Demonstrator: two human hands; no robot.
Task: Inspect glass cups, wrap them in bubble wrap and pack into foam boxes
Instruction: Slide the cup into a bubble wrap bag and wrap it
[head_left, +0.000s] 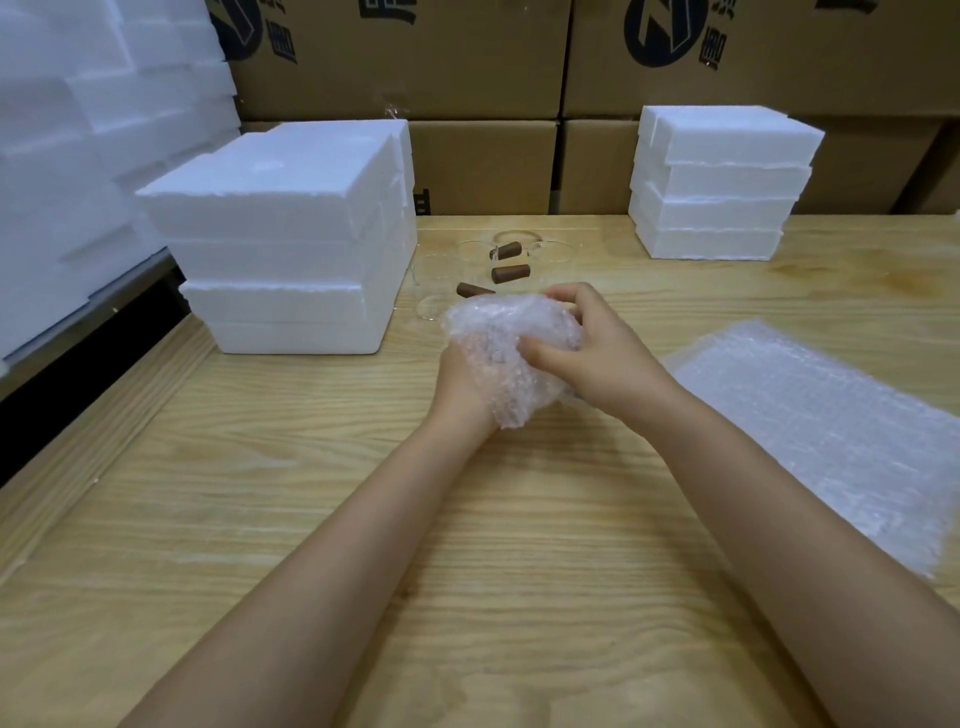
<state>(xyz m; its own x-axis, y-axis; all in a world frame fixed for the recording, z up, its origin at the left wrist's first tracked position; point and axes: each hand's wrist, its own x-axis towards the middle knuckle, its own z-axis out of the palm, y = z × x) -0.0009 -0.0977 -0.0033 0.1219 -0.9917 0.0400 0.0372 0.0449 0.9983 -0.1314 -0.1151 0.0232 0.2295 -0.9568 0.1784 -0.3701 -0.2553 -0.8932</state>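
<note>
Only the cardboard cartons (483, 166), well beyond the wrapped bundle (511, 358) gripped by the left hand (462, 387) and right hand (602, 353), bear print: one dark round logo (665, 31) beyond-right of the grip, another beyond-left, each beside cropped characters (283, 49) that cannot be read

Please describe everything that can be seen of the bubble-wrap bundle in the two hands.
The bundle is a crumpled lump of translucent bubble wrap; its content is hidden. It is over the wooden table, before the glass cups. The left hand holds it from below-left; the right hand grips its top and right side, thumb pressing the front.
</note>
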